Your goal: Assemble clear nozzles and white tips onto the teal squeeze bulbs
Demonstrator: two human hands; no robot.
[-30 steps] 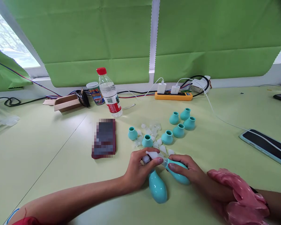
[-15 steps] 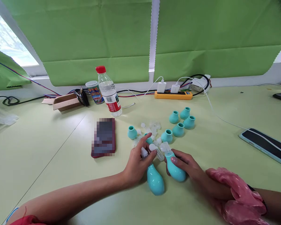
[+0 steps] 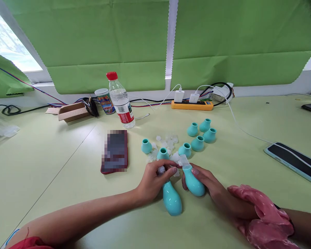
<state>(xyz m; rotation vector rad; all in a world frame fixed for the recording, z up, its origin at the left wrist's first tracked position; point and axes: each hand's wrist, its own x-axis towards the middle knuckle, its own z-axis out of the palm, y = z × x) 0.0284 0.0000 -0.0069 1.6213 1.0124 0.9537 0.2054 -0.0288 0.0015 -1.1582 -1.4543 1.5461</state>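
- Turquoise, glossy, pear-shaped bulb (image 3: 172, 201) lies on the pale yellow-green bench (image 3: 67, 183), well back from its far edge, narrow end pointing that way.
- Left hand (image 3: 155, 180) is curled around this bulb's translucent neck, thumb and fingers closed on it.
- Right hand (image 3: 212, 185) grasps a second glossy turquoise bulb (image 3: 195, 183) by its side; a clear plastic fitting (image 3: 184, 162) stands in its mouth, leaning toward the far edge. Left fingertips come close to that fitting; whether they touch, I cannot tell.
- Seven squat turquoise collars (image 3: 197, 144) with round openings stand upright between the hands and the far edge.
- Loose translucent white plastic pieces (image 3: 164, 144) lie scattered among the nearer collars.
- Along the far edge: a yellow-orange power strip (image 3: 191, 105) and, farther left, a clear, red-capped plastic bottle (image 3: 122, 108).
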